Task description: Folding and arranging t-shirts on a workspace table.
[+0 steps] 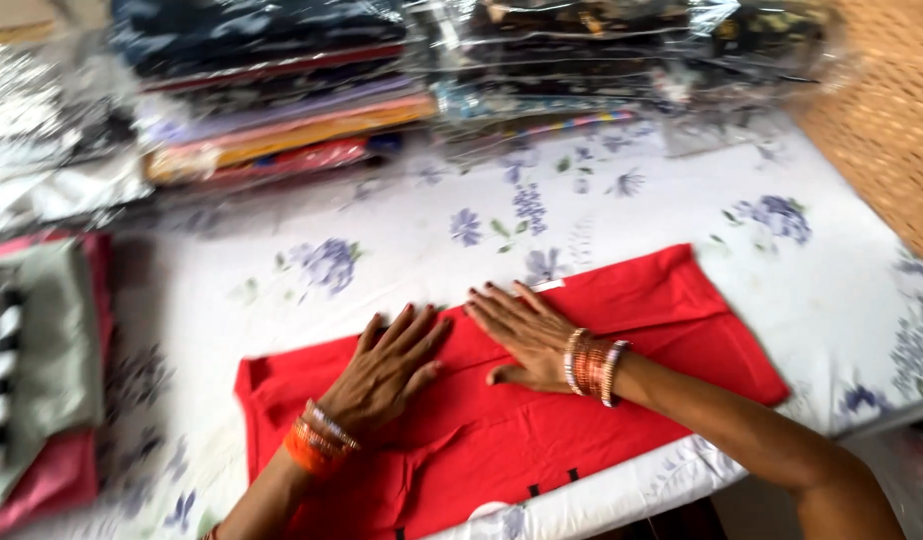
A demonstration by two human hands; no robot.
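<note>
A folded red cloth (671, 320) lies flat on a white sheet with blue flowers (401, 230). My left hand (389, 365) rests palm down on the cloth's left half, fingers spread, orange bangles at the wrist. My right hand (521, 335) presses flat on the cloth's middle, fingers pointing left, with red and white bangles on the wrist. Both hands touch the cloth and neither grips it. The fingertips of the two hands nearly meet.
Stacks of folded fabrics in clear plastic (281, 90) line the far edge. A pile of folded pink, grey and striped cloths (41, 360) sits at the left. A woven surface (881, 110) shows at the upper right. The bed's front edge runs near the cloth's lower side.
</note>
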